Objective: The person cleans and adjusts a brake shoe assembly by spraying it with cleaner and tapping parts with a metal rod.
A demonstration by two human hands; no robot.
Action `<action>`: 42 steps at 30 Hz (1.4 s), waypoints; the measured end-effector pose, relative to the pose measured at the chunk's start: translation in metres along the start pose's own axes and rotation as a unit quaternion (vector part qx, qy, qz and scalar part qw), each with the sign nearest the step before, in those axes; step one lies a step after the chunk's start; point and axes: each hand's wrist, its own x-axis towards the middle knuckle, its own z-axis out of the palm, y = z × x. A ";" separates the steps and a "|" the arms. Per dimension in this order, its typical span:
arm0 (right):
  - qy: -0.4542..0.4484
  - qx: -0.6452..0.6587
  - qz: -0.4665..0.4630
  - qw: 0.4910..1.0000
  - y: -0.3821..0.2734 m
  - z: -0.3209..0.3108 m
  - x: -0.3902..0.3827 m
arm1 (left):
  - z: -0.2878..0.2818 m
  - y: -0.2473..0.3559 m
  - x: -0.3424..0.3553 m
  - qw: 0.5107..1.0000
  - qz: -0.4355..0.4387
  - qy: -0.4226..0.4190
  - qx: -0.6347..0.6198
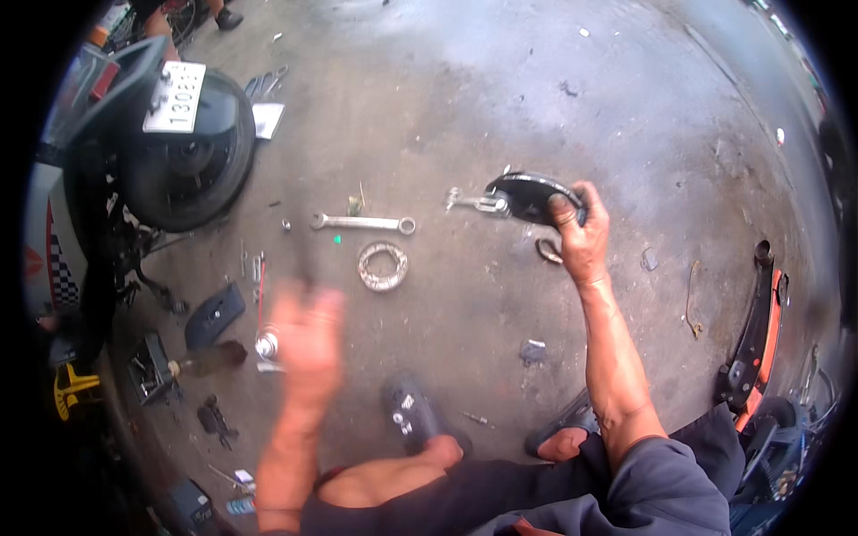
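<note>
Right hand point(581, 239) grip closed on a black round plate point(529, 195) above the concrete floor point(500, 107); left hand point(304, 335) blurred, fingers spread open, holding nothing, near a wrench point(362, 222).

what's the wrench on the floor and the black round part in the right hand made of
Wrench: likely bare steel, pale silvery sheen, both ends bright.
Black round part, held in the right hand: probably metal with a dark matte coat; a shiny metal lever sticks out of its left side. Plastic can't be ruled out.
</note>
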 end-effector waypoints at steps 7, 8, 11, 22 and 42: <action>-0.058 -0.150 -0.146 0.976 -0.022 0.024 0.003 | 0.044 -0.059 -0.027 0.987 0.085 -0.087 0.101; -0.122 -0.319 -0.250 0.906 -0.030 0.020 0.007 | 0.037 -0.054 -0.037 0.992 -0.024 -0.101 0.067; 0.007 -0.020 0.014 1.000 0.006 0.002 -0.011 | -0.002 0.016 -0.001 0.995 -0.077 -0.054 0.016; 0.063 0.050 -0.007 0.997 -0.008 0.008 0.003 | -0.007 -0.001 -0.013 0.975 -0.110 -0.071 0.180; -0.052 -0.248 -0.187 0.949 -0.018 0.010 0.004 | 0.059 -0.031 -0.037 0.944 -0.234 -0.233 0.016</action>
